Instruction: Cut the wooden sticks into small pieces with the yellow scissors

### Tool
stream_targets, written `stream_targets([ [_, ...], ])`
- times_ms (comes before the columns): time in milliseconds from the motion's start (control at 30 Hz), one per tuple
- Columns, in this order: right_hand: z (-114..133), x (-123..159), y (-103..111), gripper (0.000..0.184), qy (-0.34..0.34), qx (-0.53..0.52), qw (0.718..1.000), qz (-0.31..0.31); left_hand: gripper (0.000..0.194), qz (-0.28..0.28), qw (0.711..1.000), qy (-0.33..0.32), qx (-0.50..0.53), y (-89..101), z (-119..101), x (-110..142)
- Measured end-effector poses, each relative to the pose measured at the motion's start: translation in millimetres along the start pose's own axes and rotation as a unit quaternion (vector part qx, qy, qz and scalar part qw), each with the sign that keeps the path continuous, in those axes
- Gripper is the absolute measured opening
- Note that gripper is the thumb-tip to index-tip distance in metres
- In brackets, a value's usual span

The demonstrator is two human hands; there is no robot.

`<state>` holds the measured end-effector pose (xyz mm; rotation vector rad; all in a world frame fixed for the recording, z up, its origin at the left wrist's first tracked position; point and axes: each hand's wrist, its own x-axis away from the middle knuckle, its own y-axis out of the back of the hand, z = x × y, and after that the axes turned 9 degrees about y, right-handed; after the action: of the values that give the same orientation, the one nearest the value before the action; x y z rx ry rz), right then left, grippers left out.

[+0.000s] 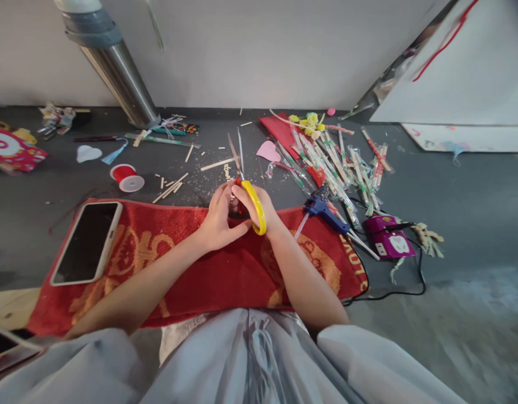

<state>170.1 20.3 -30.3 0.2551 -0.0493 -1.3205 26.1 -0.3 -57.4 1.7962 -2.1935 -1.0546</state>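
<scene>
Yellow-handled scissors (256, 205) are in my right hand (263, 203), their blades pointing away from me and slightly parted. Close beside it, my left hand (220, 219) has its fingers curled inward. Something small and pale seems to be at its fingertips, too hidden to name. Just beyond the fingers lies a small piece built of pale sticks (227, 171), and a single wooden stick (217, 164) rests by the blades. Both wrists are over a red towel (237, 269) along the desk's near edge.
Left are a phone (87, 242), a red thread spool (127, 178), cut sticks (170, 188) and a steel thermos (120, 73). Right are wrapped chopsticks (326, 163), a blue glue gun (326, 213) and a purple power socket (388, 237) with a black cord. A white wall (250, 50) stands behind.
</scene>
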Motion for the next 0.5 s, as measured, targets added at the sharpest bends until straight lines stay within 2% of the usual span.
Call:
stream_targets([
  [200,6.4,1.5,-3.9,0.047,0.022,0.003,1.0,-0.013,0.102,0.035,0.998,0.028,0.034,-2.5,3.0,0.7],
  [500,2.3,2.8,-7.0,0.048,0.026,0.024,0.999,-0.006,0.108,0.058,0.997,0.039,0.031,-4.7,10.9,2.3],
])
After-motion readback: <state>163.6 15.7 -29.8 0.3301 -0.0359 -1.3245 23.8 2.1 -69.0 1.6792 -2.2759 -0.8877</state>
